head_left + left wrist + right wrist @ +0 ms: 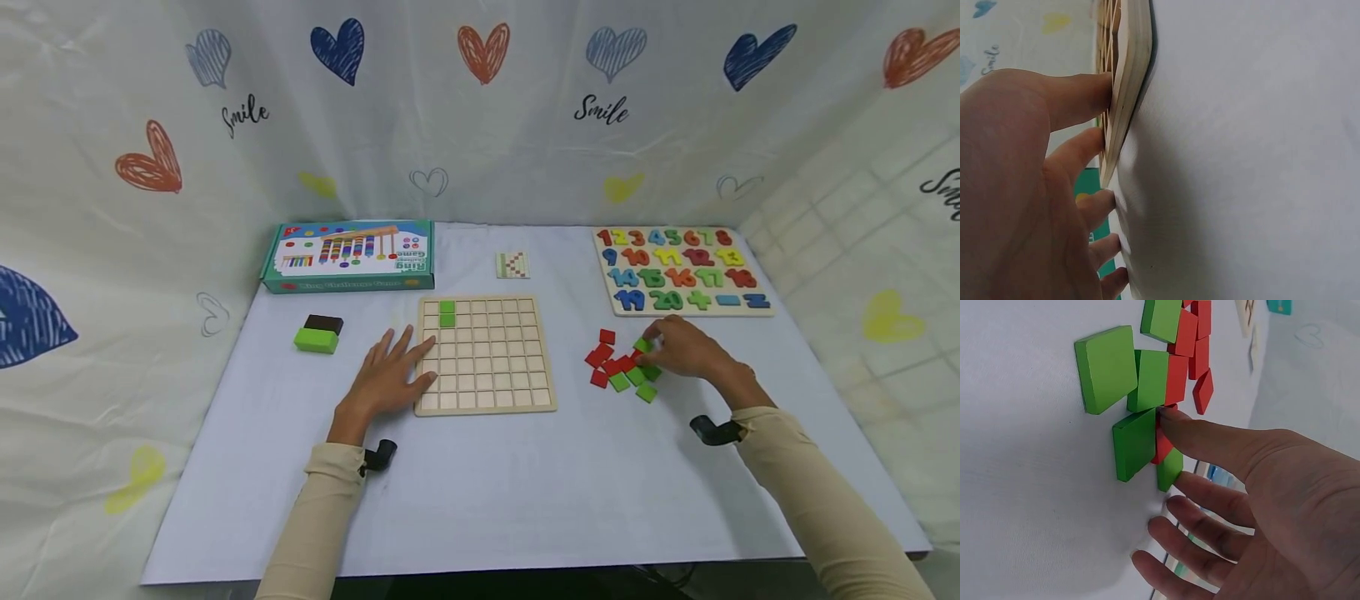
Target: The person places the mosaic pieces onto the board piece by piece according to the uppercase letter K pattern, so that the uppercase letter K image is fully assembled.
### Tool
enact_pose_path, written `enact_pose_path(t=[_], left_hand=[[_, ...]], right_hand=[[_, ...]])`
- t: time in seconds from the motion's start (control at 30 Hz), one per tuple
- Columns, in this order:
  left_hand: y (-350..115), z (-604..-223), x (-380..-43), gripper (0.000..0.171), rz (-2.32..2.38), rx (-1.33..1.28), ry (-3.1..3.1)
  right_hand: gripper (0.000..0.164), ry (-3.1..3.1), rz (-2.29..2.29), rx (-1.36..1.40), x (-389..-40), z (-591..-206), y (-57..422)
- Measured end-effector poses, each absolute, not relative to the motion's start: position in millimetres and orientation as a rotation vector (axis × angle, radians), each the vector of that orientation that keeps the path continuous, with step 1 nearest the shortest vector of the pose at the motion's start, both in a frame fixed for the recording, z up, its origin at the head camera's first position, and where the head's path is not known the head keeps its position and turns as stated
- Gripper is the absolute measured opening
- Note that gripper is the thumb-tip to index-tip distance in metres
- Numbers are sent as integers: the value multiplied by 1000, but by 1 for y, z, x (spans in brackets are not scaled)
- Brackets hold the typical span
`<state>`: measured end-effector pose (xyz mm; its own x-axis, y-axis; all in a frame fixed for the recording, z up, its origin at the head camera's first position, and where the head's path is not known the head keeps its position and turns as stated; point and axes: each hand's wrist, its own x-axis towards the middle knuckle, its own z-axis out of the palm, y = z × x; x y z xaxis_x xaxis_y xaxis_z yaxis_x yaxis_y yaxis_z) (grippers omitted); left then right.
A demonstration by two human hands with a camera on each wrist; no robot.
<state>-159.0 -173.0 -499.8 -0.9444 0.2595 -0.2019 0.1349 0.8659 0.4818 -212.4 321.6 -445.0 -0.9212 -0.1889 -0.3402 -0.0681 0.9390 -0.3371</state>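
Observation:
My left hand (382, 379) lies spread at the left edge of a wooden grid board (486, 412), thumb and index finger touching it. In the left wrist view, the other fingertips rest on the table beside the board (1132, 69). Two green square tiles (447, 314) sit in the board's upper-left cells. Over a loose group of red tiles (598, 356) and green tiles (618, 382), my right hand (686, 348) reaches down. Its thumb touches a red tile (1163, 444), and its index fingertip is at a green tile (1170, 470); no firm grip shows.
Left of the board are a green block (316, 340) and a dark block (324, 323). Behind stand a ring game box (345, 254), a small pattern card (513, 265) and a number puzzle board (682, 271). A printed curtain (480, 133) encloses the table's back and sides.

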Motion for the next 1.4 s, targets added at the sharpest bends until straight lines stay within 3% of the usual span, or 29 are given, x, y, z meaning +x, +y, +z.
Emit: enact_pose_path(t=[0.47, 0.93, 1.4], left_hand=[[-174, -500, -158, 67, 683, 303, 2784], [-173, -500, -158, 67, 652, 305, 2781], [-172, -500, -159, 66, 618, 291, 2785]], right_hand=[[52, 2713, -590, -141, -211, -449, 327], [27, 2905, -637, -244, -212, -452, 325], [22, 2940, -876, -473, -222, -423, 251]])
